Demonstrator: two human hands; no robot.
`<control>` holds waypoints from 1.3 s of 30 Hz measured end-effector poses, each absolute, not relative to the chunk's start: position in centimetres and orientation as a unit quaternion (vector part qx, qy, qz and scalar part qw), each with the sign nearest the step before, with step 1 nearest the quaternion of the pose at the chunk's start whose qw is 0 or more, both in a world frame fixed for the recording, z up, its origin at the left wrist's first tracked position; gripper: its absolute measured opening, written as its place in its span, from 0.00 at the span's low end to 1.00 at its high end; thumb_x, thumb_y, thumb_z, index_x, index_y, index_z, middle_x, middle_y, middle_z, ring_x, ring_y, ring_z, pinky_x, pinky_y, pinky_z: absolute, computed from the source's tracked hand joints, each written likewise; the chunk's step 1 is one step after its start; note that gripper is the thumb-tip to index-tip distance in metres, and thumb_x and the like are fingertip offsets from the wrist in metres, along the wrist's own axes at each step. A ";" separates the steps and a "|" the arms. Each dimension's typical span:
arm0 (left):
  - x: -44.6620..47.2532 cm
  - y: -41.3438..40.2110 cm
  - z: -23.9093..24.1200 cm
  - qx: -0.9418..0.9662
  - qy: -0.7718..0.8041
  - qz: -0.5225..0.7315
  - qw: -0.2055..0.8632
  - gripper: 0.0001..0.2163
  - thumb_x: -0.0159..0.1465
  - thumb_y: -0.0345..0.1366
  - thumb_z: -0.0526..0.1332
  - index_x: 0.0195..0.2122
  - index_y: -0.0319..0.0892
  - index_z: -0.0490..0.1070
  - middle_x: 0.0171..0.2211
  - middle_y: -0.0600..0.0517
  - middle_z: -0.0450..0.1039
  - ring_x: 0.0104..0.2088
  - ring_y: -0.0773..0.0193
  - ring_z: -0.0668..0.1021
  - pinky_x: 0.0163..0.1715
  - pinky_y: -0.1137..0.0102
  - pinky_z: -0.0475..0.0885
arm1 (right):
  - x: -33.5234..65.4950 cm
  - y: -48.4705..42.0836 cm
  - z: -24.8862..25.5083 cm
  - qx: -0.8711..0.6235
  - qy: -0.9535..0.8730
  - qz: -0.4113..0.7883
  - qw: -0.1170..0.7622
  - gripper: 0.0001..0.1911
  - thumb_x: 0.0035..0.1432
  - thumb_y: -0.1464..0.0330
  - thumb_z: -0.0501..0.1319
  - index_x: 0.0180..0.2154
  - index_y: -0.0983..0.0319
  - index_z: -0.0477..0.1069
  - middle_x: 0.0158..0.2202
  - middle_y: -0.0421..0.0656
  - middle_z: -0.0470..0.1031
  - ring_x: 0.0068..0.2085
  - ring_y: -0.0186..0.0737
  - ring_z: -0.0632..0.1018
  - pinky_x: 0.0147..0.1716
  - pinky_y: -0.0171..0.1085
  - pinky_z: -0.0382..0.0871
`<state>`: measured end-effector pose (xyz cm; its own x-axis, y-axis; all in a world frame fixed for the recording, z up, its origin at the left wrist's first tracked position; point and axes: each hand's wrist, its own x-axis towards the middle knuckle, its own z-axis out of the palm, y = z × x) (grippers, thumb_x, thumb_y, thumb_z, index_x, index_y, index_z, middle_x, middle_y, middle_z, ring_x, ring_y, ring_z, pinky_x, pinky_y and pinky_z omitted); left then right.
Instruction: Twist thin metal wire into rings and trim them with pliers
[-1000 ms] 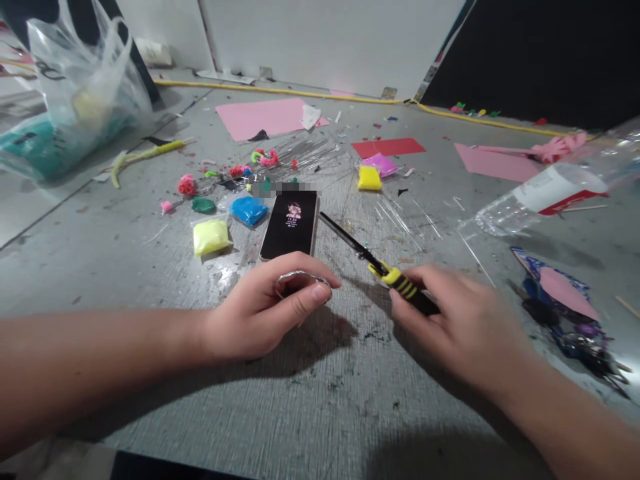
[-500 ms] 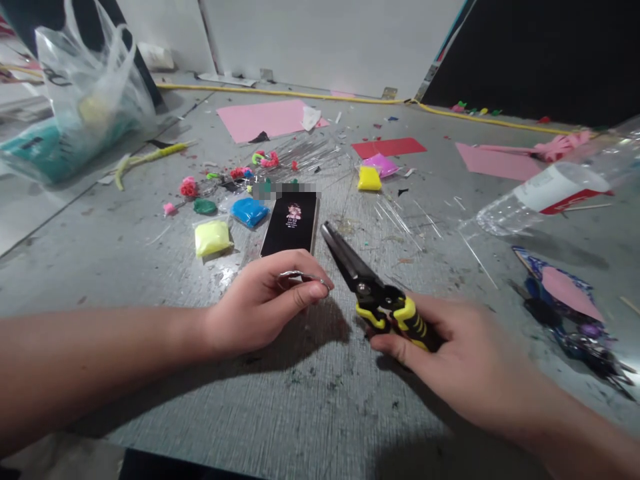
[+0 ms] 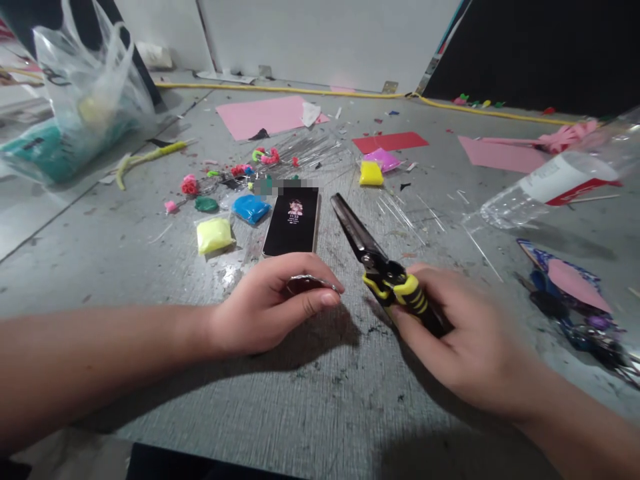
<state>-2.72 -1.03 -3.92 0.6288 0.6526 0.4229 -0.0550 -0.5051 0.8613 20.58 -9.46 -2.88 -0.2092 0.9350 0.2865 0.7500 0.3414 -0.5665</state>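
Between the thumb and fingers of my left hand [image 3: 273,303] is a thin silvery wire [image 3: 307,277], bent in a curve; part of it is hidden in the hand. My right hand [image 3: 475,340] grips yellow-and-black handled shears [image 3: 385,270], their dark blades pointing up and to the left, apart from the wire. The blades look closed or nearly so. Just beyond my left hand lies a phone [image 3: 293,223] with its screen lit. Packets of light yellow clay [image 3: 214,236] and blue clay [image 3: 251,209] lie left of the phone.
A plastic bag [image 3: 85,113] stands at far left. Pink paper [image 3: 265,117], red paper [image 3: 390,142] and a yellow packet [image 3: 371,174] lie further back. At right are a clear bottle [image 3: 545,183] and a dark bunch of trinkets [image 3: 570,307]. Thin clear sticks [image 3: 403,217] are scattered mid-table.
The shears have moved slightly right and their tips point higher. My left hand, with the wire, has shifted a little to the right.
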 end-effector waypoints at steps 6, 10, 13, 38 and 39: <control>-2.7 -1.2 -4.1 0.722 0.207 0.426 0.504 0.06 0.68 0.34 0.64 0.34 0.39 0.72 0.28 0.52 0.74 0.25 0.69 0.75 0.25 0.75 0.73 | 20.6 -9.8 -3.1 -0.533 -0.792 0.095 0.282 0.02 0.68 0.69 0.57 0.38 0.57 0.65 0.37 0.45 0.76 0.36 0.44 0.78 0.33 0.41 0.71; -2.6 -1.3 -3.9 0.705 0.238 0.434 0.508 0.04 0.67 0.31 0.64 0.33 0.39 0.73 0.28 0.53 0.74 0.25 0.70 0.75 0.25 0.75 0.74 | 20.8 -10.1 -3.4 -0.557 -0.783 0.067 0.268 0.09 0.68 0.61 0.60 0.36 0.59 0.67 0.30 0.43 0.73 0.29 0.44 0.74 0.27 0.42 0.66; -2.3 -1.3 -3.6 0.692 0.267 0.438 0.509 0.03 0.65 0.30 0.64 0.33 0.39 0.74 0.28 0.52 0.75 0.26 0.70 0.76 0.26 0.76 0.75 | 20.7 -10.2 -3.4 -0.572 -0.775 0.070 0.261 0.12 0.67 0.59 0.61 0.33 0.59 0.69 0.26 0.41 0.70 0.26 0.43 0.71 0.25 0.41 0.62; -3.2 -1.5 -1.0 0.784 0.187 0.493 0.328 0.06 0.66 0.23 0.62 0.37 0.41 0.75 0.27 0.52 0.75 0.29 0.67 0.77 0.29 0.71 0.75 | 21.7 -10.1 -2.6 -0.514 -0.802 -0.063 0.298 0.09 0.62 0.73 0.57 0.34 0.57 0.57 0.43 0.50 0.71 0.39 0.47 0.75 0.36 0.45 0.69; -3.2 -1.5 -0.9 0.786 0.186 0.492 0.325 0.06 0.66 0.23 0.63 0.36 0.41 0.75 0.28 0.52 0.75 0.29 0.67 0.77 0.30 0.71 0.75 | 21.7 -10.1 -2.4 -0.513 -0.801 -0.070 0.301 0.09 0.62 0.72 0.58 0.34 0.57 0.57 0.42 0.50 0.71 0.39 0.48 0.75 0.35 0.45 0.69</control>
